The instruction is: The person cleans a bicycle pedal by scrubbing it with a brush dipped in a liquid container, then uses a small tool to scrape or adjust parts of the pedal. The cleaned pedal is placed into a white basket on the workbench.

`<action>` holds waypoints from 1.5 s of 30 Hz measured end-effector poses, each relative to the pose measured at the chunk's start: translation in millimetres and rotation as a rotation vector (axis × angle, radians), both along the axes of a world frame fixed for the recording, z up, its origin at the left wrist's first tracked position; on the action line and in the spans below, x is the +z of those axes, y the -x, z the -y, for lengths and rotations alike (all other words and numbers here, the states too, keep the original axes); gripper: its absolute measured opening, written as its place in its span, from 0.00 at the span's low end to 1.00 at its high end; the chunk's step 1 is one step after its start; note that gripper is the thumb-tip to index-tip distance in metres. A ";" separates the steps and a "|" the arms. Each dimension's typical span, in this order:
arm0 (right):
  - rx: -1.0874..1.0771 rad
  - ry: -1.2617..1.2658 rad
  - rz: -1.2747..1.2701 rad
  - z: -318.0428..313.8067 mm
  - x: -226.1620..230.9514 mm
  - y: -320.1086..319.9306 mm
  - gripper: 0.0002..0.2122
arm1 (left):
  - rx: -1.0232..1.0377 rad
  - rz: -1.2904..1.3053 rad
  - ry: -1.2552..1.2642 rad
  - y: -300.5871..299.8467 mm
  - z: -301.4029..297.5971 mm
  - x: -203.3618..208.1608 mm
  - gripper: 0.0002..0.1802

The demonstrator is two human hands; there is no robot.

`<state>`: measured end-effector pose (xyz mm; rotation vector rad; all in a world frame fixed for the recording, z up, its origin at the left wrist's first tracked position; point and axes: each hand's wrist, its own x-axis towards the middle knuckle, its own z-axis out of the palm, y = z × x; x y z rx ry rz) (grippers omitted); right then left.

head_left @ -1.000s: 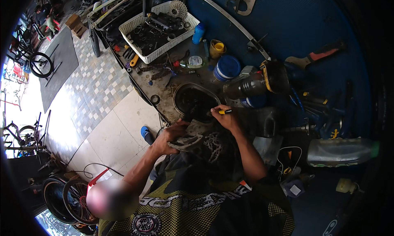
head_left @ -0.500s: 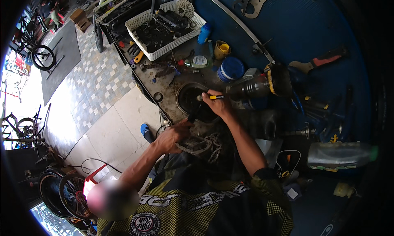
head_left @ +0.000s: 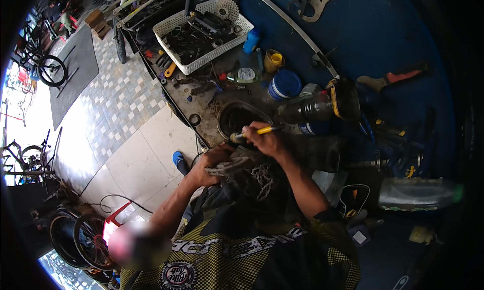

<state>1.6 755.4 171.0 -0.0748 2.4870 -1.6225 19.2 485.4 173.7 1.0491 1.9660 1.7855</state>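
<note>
Basket (head_left: 217, 53) behind basin (head_left: 219, 119) on workbench (head_left: 203, 107)

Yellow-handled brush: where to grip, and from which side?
Probably by the yellow handle, coming from the person's right: it's slim, straight, and its tail end sticks out past the right hand. Avoid the bristles; they point left, toward the left hand.

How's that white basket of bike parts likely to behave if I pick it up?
The white basket will probably feel heavy for its size, since metal-looking parts are spread across it. Its perforated walls look like plastic and may flex. Small rings look loose and could slide if it tilts.
</note>
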 end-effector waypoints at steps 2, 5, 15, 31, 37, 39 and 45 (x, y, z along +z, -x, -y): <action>-0.106 0.000 0.058 5.4 -6.1 -4.3 0.21 | 0.030 0.007 -0.002 2.8 -0.6 -5.1 0.18; -0.285 -0.203 -0.110 9.6 -10.4 -4.6 0.22 | 0.120 0.062 0.018 -1.2 2.8 -9.7 0.16; -0.061 -0.032 -0.088 33.6 -9.5 -11.4 0.17 | 0.392 0.415 0.046 -8.0 -1.8 -11.2 0.17; -0.291 0.012 -0.160 44.1 -18.0 -22.6 0.16 | 0.492 0.365 0.071 -10.8 5.4 -25.3 0.12; -0.426 -0.101 -0.123 -6.5 -36.0 -10.7 0.14 | 0.601 0.076 -0.086 -4.6 1.7 -43.1 0.07; -0.434 0.038 -0.076 -17.9 -42.9 -14.9 0.15 | 0.661 0.076 -0.021 -2.6 0.6 -45.5 0.11; -0.265 -0.135 -0.198 -34.4 -37.2 -39.6 0.19 | 0.425 0.710 -0.795 14.9 8.0 -43.4 0.09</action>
